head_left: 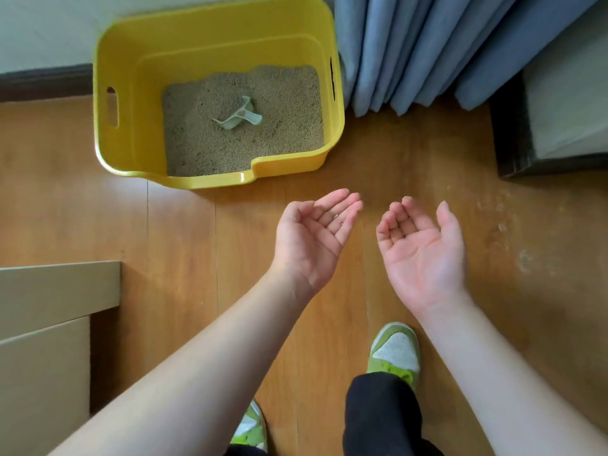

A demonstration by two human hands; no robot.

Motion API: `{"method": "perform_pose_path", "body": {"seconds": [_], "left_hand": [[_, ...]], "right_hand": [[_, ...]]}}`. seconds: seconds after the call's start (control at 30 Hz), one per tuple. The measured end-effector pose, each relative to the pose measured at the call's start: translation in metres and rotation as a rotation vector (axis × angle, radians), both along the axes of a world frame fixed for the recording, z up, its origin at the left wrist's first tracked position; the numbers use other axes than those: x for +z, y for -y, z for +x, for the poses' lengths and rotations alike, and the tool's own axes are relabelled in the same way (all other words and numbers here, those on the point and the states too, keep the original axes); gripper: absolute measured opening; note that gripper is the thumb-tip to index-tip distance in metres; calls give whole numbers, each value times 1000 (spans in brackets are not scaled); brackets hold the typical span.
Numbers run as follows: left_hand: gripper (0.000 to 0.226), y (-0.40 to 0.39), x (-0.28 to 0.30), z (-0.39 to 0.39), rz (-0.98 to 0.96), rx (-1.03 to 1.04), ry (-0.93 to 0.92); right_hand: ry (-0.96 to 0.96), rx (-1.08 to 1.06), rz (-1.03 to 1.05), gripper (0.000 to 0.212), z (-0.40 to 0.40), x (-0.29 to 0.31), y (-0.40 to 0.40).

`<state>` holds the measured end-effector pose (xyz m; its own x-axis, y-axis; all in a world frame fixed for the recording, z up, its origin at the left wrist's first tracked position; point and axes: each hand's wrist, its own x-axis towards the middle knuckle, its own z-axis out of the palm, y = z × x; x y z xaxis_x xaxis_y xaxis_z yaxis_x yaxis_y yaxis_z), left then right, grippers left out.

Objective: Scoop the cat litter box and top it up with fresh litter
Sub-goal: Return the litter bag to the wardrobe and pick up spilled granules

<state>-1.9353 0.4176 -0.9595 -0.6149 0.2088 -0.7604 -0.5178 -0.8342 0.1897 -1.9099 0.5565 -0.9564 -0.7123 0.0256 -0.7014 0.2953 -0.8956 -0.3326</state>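
Observation:
A yellow plastic litter box [131, 103] stands on the wooden floor against the wall. Beige litter [204, 143] covers its bottom. A pale green scoop [238, 115] lies half buried in the middle of the litter. My left hand [312, 238] and my right hand [421, 248] hover palm up over the floor, below and to the right of the box. Both hold nothing, with fingers loosely curved. A ring shows on a finger of my left hand.
A cardboard box [49, 324] sits at the lower left. Blue-grey curtains [444, 51] hang right of the litter box. A dark piece of furniture [513, 143] stands at the right edge. My green and white shoes [394, 353] are on the floor below my hands.

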Motion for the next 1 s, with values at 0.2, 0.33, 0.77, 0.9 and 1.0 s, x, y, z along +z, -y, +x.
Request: {"method": "perform_pose_path", "body": {"seconds": [0.2, 0.33, 0.77, 0.9, 1.0], "left_hand": [[45, 10, 114, 34, 86, 56, -47], [45, 16, 194, 50, 87, 100, -48], [42, 86, 519, 91, 69, 265, -88], [45, 117, 617, 110, 74, 287, -143], [49, 137, 680, 124, 62, 313, -186]], "right_hand": [[-6, -20, -40, 53, 26, 112, 25], [-4, -60, -71, 55, 41, 194, 41], [-58, -139, -71, 53, 75, 513, 141], [-92, -157, -34, 54, 91, 615, 177], [-137, -148, 5, 53, 103, 683, 201]]}}
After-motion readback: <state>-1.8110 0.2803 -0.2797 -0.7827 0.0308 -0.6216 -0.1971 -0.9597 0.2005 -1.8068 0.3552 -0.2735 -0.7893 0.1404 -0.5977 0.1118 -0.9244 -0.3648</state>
